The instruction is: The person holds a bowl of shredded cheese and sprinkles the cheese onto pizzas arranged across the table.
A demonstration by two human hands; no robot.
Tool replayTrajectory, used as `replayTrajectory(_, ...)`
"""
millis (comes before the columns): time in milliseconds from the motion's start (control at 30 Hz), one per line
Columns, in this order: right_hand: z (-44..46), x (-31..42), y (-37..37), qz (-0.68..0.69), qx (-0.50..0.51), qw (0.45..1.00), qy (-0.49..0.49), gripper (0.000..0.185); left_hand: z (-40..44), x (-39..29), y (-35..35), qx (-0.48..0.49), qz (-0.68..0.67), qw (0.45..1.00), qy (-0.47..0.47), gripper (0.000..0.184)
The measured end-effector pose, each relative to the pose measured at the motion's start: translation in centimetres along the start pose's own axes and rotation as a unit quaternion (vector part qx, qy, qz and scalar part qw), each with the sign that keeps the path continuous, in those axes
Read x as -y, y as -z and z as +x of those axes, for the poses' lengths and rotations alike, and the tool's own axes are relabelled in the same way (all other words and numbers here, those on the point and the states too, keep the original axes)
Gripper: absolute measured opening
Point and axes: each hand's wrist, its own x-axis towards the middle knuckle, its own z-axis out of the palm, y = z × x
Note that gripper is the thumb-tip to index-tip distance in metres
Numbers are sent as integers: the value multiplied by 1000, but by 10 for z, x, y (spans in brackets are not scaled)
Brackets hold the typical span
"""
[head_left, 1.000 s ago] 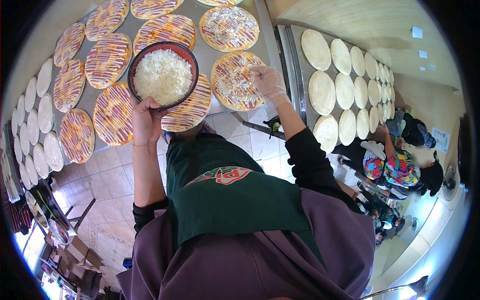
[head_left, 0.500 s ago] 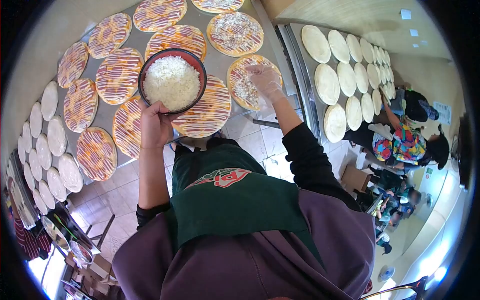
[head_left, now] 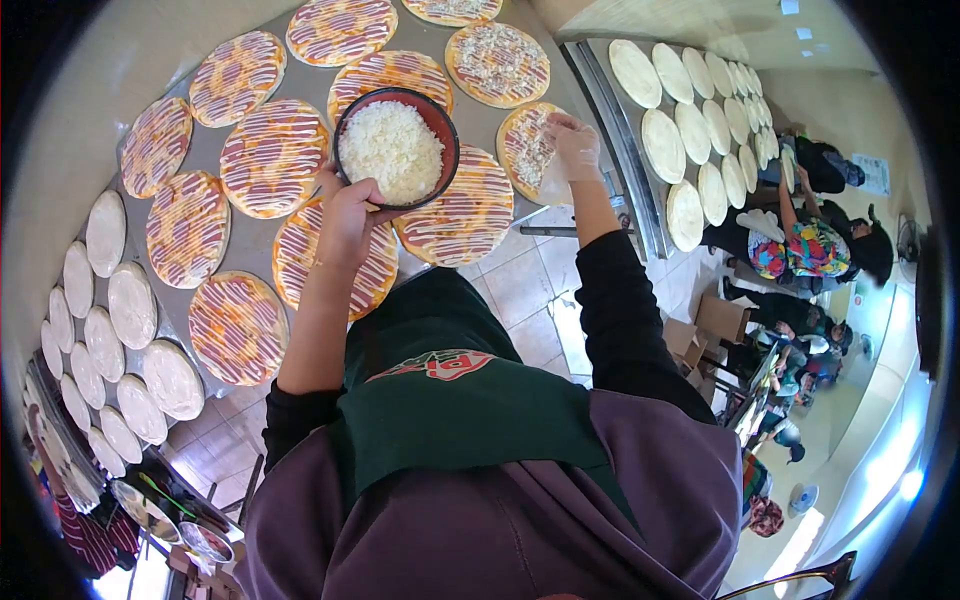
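Note:
My left hand grips the near-left rim of a dark bowl with a reddish inside. White grated cheese nearly fills it. The bowl is held above the pizzas, partly covering two of them. In a clear plastic glove, my right hand is over the right edge of a pizza scattered with white shreds. Its fingers are bunched together, and whatever they hold is hidden. Just beyond lies another pizza with white shreds on top. Below the bowl is a pizza striped with sauce, without shreds.
Several striped pizzas cover the metal table. Plain dough rounds lie at its left end. A second table on the right bears rows of plain rounds. Beyond it stands a person in a colourful shirt.
The table and pizzas have shifted right and slightly down in view. My right hand has moved from the middle of the cheese-scattered pizza to its right edge, fingers drawn together. The bowl stays in my left hand.

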Motion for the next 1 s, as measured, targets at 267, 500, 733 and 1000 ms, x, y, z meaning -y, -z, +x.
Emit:
replayTrajectory(267,-92,83,-37,271,110,946,-137,19,29,16,1,25,22,998,53,62)
replayTrajectory(500,-132,108,-94,-246,199,939,135,38,21,18,-16,75,85,986,120,60)
replayTrajectory(733,-158,101,-124,-390,164,856,296,42,35,35,1,163,118,971,125,58)
replayTrajectory(1000,-170,95,-114,-402,204,842,296,33,23,35,-1,97,93,984,118,59)
